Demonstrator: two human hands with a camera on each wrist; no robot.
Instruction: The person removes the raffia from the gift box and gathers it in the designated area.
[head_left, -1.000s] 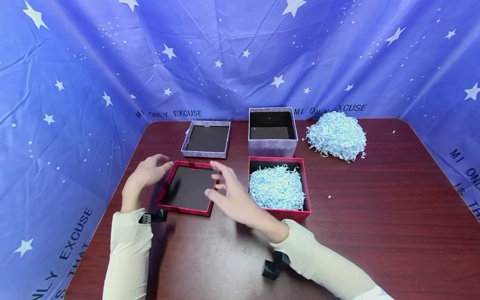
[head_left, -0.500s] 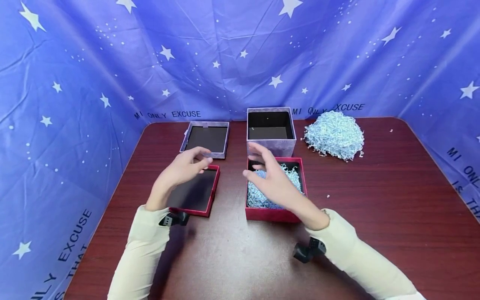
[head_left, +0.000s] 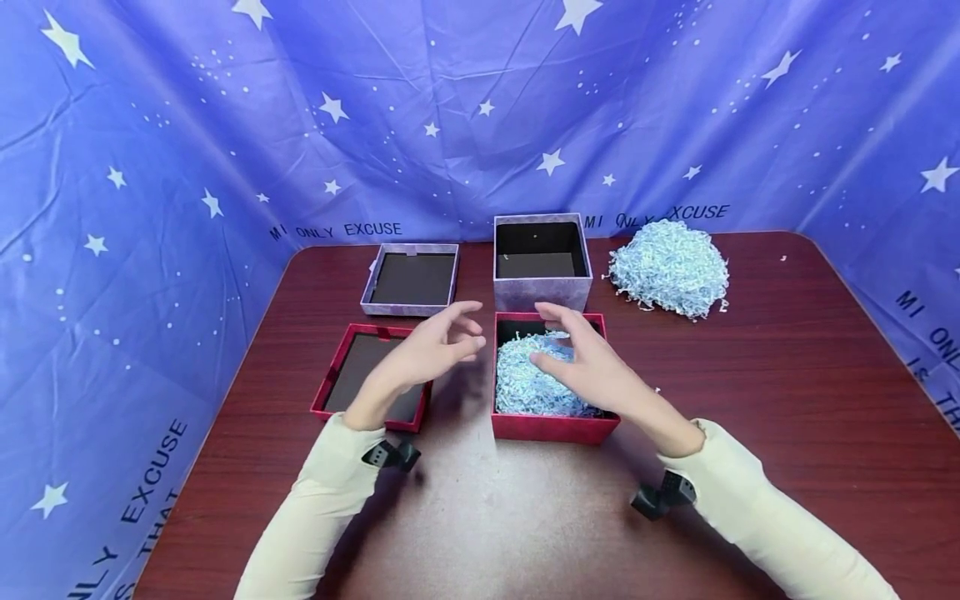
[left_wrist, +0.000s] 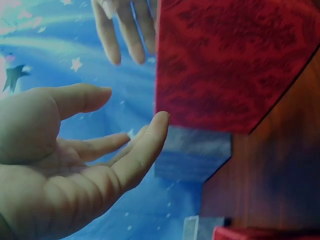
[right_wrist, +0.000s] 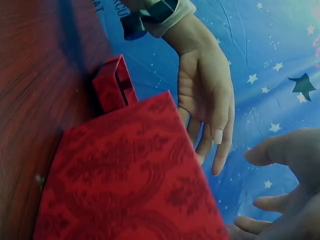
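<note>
A red patterned box holds pale blue shredded paper in the middle of the table. My right hand hovers over its right part, fingers loosely bent and holding nothing. Just left of the box, my left hand is in the air with fingers apart and no object in it. Beneath that hand lies the red box lid, inner side up and partly covered from view. In the left wrist view the red box's side stands beyond my fingers. The right wrist view has both hands beside the box wall.
Behind the red box stands a purple-grey box, open at the top. Its lid lies to the left, inner side up. A heap of blue shredded paper sits at the back right. A starry blue cloth hangs around the table.
Both hands have moved to the right, from the sides of the red lid. My right hand is now over the red box and my left hand is close to its left side.
</note>
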